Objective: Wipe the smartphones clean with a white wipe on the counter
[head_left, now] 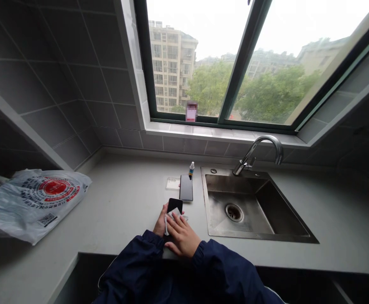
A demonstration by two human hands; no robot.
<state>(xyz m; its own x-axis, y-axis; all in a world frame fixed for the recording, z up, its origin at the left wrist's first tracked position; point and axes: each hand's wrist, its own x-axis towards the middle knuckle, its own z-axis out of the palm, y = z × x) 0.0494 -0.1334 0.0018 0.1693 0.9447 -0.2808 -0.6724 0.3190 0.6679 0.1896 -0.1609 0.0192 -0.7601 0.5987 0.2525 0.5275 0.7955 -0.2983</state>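
My left hand (160, 220) grips a black smartphone (174, 204) by its side, just above the counter's front edge. Over the phone's screen lies a white tissue (168, 217), pressed there by the spread fingers of my right hand (182, 234). The phone's lower half is mostly covered by the tissue and that hand. Beyond them, a second dark smartphone (186, 188) rests flat on the counter. Beside it on the left is a clear phone case (173, 183). A small white bottle (192, 168) with a blue and yellow label stands behind the second phone.
A stainless steel sink (205, 202) with a chrome faucet (250, 152) is set into the white counter (124, 198) on the right. A white plastic bag (35, 202) with red and black print lies at the left. Behind is a window above a sill (222, 133).
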